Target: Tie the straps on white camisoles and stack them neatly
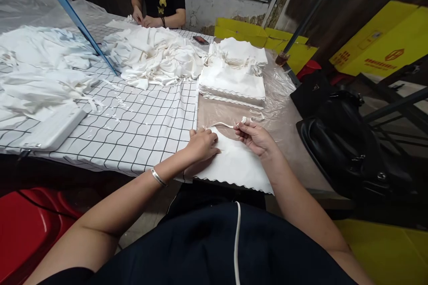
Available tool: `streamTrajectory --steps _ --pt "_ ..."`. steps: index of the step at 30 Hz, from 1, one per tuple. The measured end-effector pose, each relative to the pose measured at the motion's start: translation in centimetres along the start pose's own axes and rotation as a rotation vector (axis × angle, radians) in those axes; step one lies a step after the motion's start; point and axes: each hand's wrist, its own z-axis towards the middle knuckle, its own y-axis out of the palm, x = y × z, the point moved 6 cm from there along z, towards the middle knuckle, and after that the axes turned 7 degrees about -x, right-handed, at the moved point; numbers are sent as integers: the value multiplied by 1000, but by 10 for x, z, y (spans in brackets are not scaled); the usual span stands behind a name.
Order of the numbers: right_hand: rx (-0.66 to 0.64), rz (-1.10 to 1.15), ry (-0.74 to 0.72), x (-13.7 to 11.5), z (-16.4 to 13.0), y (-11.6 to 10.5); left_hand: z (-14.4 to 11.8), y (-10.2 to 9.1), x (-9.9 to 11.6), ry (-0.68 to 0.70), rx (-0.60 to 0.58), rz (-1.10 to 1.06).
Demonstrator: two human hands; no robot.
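A white camisole (239, 167) with a wavy hem lies flat on the table edge in front of me. My left hand (203, 144) rests at its upper left, fingers curled down onto the cloth. At the upper right, my right hand (254, 137) pinches a thin white strap (223, 124) between thumb and fingertips. The strap runs from there toward the left hand, and a loose end shows beyond the right fingers. Just behind both hands stands a stack of folded white camisoles (232, 81) with wavy hems.
Heaps of loose white garments (160, 53) cover the table's far left. A white box-like device (55, 127) lies at the near left. A blue pole (75, 18) rises there. Across the table, a person's hands (147, 20) handle cloth. A black bag (347, 151) sits at right.
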Motion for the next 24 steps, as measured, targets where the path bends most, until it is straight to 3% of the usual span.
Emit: streamTrajectory --steps 5,10,18,24 --pt "-29 -24 30 5 -1 3 5 5 1 -11 -75 -59" --pt "-31 -56 5 6 -3 4 2 1 2 -13 -10 -120" --pt "-30 -149 -42 9 -6 9 5 0 4 -30 -92 -104" --pt "-29 -241 -58 13 -8 17 1 3 -3 -72 -50 -248"
